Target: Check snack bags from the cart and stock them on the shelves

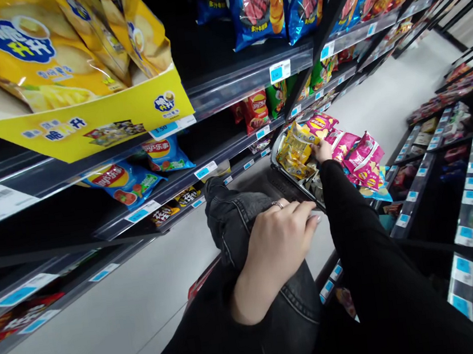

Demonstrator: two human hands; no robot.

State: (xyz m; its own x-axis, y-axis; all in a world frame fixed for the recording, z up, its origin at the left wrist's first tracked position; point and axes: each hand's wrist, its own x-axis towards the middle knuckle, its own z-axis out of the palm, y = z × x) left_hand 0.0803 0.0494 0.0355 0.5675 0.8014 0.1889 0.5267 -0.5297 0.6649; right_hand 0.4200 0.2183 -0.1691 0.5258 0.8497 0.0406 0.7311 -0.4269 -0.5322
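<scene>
Yellow snack bags [32,58] stand in an open yellow carton [96,122] on a dark shelf [216,79] at the upper left, with blue bags [123,182] lying on the level below. Next comes the left forearm, in a black sleeve [194,325], angled up and rightward from the bottom. The left hand [273,244], a ring [278,204] on one finger, lies palm down over the dark jeans [241,216] at the knee, fingers loosely bent and holding nothing.

Beyond the knee, a crate [297,185] sits low beside the shelving. Shiny, crinkled yellow packets [296,152] fill its left part. The right arm stretches away from the lower right, nearly straight, and the right hand [323,151] touches the packets; its fingertips are partly hidden, so whether it grips one cannot be told. Glossy, puffed magenta bags [364,161] are heaped just right of it, above a light-blue bag [376,191].
</scene>
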